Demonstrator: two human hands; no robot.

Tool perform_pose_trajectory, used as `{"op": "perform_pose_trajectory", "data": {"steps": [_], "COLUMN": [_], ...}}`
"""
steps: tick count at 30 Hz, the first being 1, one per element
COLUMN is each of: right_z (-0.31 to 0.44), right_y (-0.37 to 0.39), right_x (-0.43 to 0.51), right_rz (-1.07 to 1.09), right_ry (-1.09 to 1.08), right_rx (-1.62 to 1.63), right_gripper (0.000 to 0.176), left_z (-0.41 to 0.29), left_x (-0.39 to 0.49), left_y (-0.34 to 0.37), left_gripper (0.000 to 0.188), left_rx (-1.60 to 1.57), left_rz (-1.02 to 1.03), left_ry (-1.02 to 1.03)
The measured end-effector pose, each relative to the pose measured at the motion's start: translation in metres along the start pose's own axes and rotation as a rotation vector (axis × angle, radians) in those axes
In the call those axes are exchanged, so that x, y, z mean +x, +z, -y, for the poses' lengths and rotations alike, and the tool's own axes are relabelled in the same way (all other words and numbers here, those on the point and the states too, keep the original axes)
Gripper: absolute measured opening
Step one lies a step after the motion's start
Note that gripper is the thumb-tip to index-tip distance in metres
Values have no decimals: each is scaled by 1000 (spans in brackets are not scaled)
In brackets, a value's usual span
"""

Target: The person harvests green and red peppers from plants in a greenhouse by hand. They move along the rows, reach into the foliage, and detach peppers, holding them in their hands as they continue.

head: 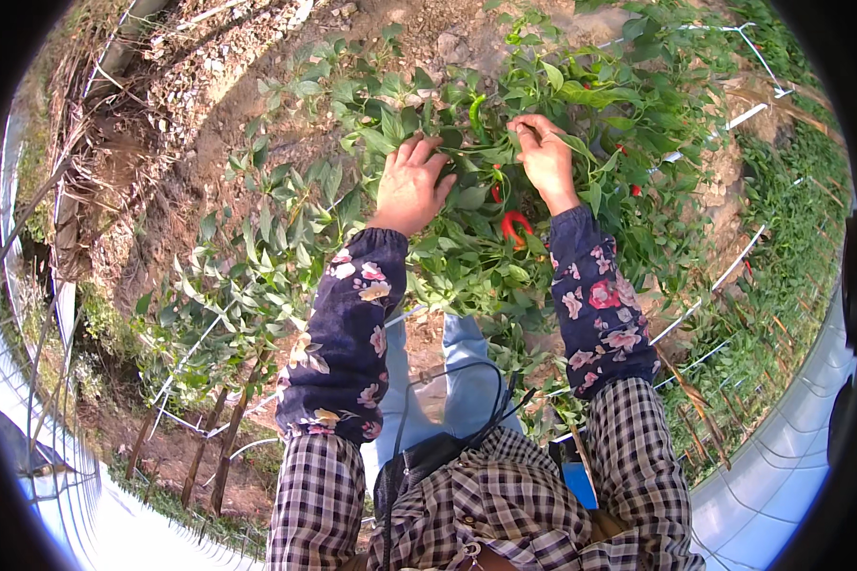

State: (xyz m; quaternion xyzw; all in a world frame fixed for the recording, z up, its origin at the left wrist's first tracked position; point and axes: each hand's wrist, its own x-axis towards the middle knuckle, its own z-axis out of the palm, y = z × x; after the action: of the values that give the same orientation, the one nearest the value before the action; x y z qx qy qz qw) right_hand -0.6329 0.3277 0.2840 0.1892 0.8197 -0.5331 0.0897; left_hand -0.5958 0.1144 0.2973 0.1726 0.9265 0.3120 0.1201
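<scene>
Both my hands reach into leafy green pepper plants [471, 271]. The left hand [413, 182] lies over the foliage, back up, fingers bent among leaves; whether they grip anything is hidden. Thumb and fingertips of my right hand [541, 153] are pinched together at the leaves, but what is between them cannot be made out. Between and just above the hands hangs a curved green chili pepper [477, 113]. A curled red chili pepper [515, 227] hangs below, left of my right wrist, with another red pepper [496, 193] partly behind leaves.
White strings [739, 260] run along the rows at both sides. Wooden stakes [232, 442] stand at lower left, and more thin stakes at lower right. Bare soil with dry plant litter [207, 78] lies at upper left. Pale plastic sheeting [764, 492] borders the plot, and a wooden post [121, 50] stands upper left.
</scene>
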Motion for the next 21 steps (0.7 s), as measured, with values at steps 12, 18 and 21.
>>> {"op": "perform_pose_trajectory", "data": {"steps": [12, 18, 21], "right_z": [25, -11, -11], "right_y": [18, 31, 21], "right_x": [-6, -4, 4], "right_rz": [230, -310, -445], "right_ry": [-6, -226, -260], "right_rx": [-966, -897, -799], "right_gripper": [30, 21, 25], "left_z": [-4, -18, -20], "left_x": [1, 3, 1], "left_y": [-5, -3, -1], "left_gripper": [54, 55, 54], "left_rx": [98, 102, 87], "left_rz": [-1, 45, 11], "left_ry": [-43, -55, -93]}}
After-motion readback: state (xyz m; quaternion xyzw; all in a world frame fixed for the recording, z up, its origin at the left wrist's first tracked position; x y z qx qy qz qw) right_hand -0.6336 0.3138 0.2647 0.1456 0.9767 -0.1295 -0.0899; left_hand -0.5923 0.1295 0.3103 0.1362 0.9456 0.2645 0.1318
